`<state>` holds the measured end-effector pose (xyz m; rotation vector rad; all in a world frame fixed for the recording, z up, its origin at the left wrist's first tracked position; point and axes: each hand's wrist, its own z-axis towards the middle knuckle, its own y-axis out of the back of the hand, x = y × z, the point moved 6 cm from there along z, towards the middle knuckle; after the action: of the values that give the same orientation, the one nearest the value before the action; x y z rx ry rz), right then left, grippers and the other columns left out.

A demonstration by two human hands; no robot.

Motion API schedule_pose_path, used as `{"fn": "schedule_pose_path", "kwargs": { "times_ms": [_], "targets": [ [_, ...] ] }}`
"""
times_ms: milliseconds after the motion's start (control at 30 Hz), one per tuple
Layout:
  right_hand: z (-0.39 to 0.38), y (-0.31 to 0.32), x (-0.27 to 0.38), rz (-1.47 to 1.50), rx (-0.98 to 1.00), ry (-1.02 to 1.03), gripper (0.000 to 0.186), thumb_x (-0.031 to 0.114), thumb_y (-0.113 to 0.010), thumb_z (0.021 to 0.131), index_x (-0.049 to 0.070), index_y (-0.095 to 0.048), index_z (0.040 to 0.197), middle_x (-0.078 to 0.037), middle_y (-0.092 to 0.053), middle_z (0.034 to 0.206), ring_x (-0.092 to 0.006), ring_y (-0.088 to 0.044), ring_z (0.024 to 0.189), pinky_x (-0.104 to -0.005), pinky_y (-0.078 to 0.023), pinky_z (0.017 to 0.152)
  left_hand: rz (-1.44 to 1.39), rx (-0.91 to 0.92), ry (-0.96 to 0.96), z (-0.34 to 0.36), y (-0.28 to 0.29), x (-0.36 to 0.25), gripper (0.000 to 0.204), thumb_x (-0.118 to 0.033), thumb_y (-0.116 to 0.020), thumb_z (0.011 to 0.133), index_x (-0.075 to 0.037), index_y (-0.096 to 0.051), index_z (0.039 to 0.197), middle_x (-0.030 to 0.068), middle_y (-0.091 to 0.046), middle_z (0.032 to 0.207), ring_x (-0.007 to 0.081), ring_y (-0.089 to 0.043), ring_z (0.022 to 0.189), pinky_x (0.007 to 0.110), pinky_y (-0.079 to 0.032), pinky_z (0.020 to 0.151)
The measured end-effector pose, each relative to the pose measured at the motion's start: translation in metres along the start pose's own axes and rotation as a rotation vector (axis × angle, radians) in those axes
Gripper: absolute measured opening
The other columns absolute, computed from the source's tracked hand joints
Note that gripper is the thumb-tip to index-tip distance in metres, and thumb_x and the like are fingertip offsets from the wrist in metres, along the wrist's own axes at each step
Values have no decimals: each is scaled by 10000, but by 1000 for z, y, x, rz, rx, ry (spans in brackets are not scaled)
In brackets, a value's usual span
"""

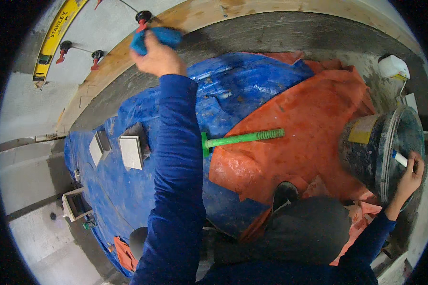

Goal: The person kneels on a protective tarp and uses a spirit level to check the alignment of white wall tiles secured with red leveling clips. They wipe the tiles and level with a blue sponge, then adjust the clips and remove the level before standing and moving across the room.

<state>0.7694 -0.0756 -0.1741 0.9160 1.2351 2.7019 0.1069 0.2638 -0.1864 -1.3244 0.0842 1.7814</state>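
Observation:
My left arm reaches out to the wall at the upper left. The left hand (pixel 159 58) is closed around a soft blue cloth (pixel 165 37), pressed close to a black knob with a red tip (pixel 143 18) on the pale tile surface (pixel 100 28). On the right, my right hand (pixel 410 175) pinches a short white stick-like piece with a blue end (pixel 400 158) at the mouth of a dark bucket (pixel 366 147). The bucket's inside shows only in part. Two more knobs of the same kind (pixel 64 46) (pixel 97 56) sit on the tile.
A yellow level (pixel 57 33) lies along the tile beside a wooden board (pixel 114 52). Blue sheeting (pixel 109 190) and orange sheeting (pixel 304 123) cover the floor. On them are a green-handled tool (pixel 247 137) and stacks of white tiles (pixel 131 151). A white container (pixel 393 67) stands beyond the bucket.

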Motion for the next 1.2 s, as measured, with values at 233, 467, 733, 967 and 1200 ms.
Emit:
{"fn": "schedule_pose_path", "kwargs": {
  "times_ms": [233,467,733,967,1200],
  "targets": [
    [-2,1,-3,-30,7,-15,229,228,-652,975,22,-685,1069,-62,-680,1071,-162,-607,997,-298,-474,912,16,150,18,0,21,-14,272,-154,-750,858,-8,-657,1067,93,-690,996,205,-656,858,356,-545,807],
    [10,-1,-17,-257,38,-25,247,233,-652,975,2,-672,1063,-95,-695,1066,-184,-625,963,-304,-478,887,116,487,62,-30,-2,-2,291,-151,-795,812,6,-686,1032,83,-714,920,157,-647,819,319,-530,782],
    [10,-9,-12,-163,33,7,256,241,-662,965,0,-680,1049,-100,-691,1009,-216,-630,923,-330,-485,852,274,505,-39,36,35,-15,312,-147,-794,806,35,-692,1038,130,-714,877,174,-647,780,343,-530,721],
    [9,-1,16,-411,-86,124,264,256,-644,956,5,-682,1029,-150,-684,1004,-325,-638,923,-393,-489,842,59,-303,81,92,145,-18,474,-214,-793,830,94,-579,1119,165,-682,1002,220,-651,820,363,-548,759],
    [3,4,204,-208,-348,480,198,137,-669,931,33,-695,1097,-116,-677,1106,-272,-613,1040,-374,-472,925,221,-191,-120,83,140,-28,504,-271,-773,864,76,-561,1162,189,-655,1056,281,-621,1002,407,-500,876]
  ]
}}
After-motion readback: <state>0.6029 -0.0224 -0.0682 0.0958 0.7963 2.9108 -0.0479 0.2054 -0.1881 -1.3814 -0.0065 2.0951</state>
